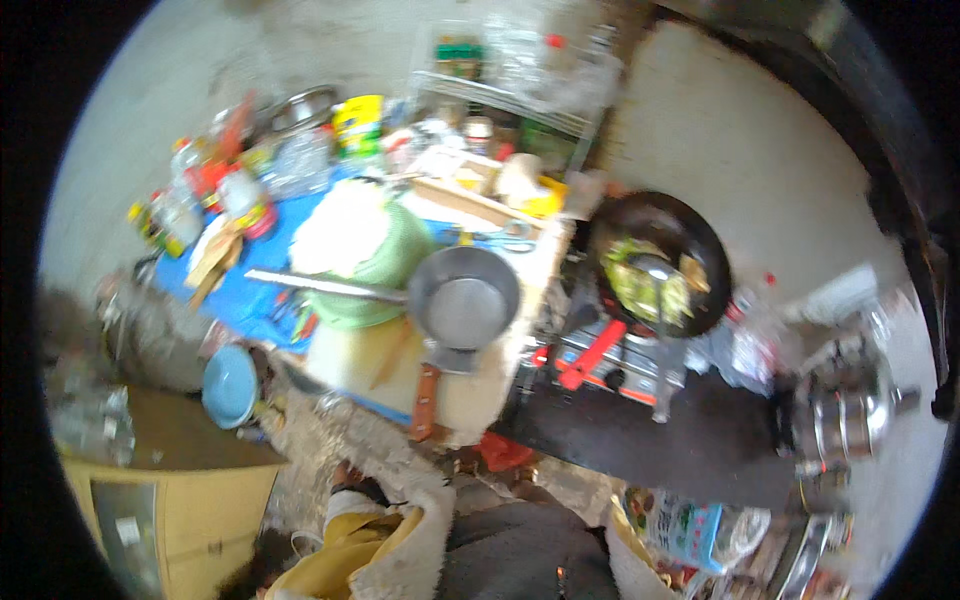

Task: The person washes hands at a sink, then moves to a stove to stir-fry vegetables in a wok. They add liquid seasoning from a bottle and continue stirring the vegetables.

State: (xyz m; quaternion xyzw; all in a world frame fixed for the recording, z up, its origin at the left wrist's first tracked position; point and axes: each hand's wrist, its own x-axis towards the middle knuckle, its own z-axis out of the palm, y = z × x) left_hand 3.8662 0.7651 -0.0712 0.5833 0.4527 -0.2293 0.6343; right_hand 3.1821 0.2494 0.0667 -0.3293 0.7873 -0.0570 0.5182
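My left hand (345, 474) hangs low beside the yellow sleeve, small and blurred, and its fingers cannot be made out. My right hand is out of view. Before me a grey metal saucepan (463, 296) stands at the table's edge, its long handle reaching left across a green plastic basket (405, 244) with something white in it. Partly under the pan lies a cleaver with a wooden handle (424, 401), over a pale cutting board (349, 360). To the right, a dark wok (712, 259) with a red handle (592, 356) holds chopped greens (637, 292); a metal ladle or turner (660, 360) rests in it.
Bottles (244, 199), packets and scissors (514, 238) crowd the table behind a wooden tray (472, 199). A light-blue basin (229, 386) sits left, above a yellowish cabinet (217, 517). A metal pot (844, 424) stands at the far right of the dark counter (637, 442).
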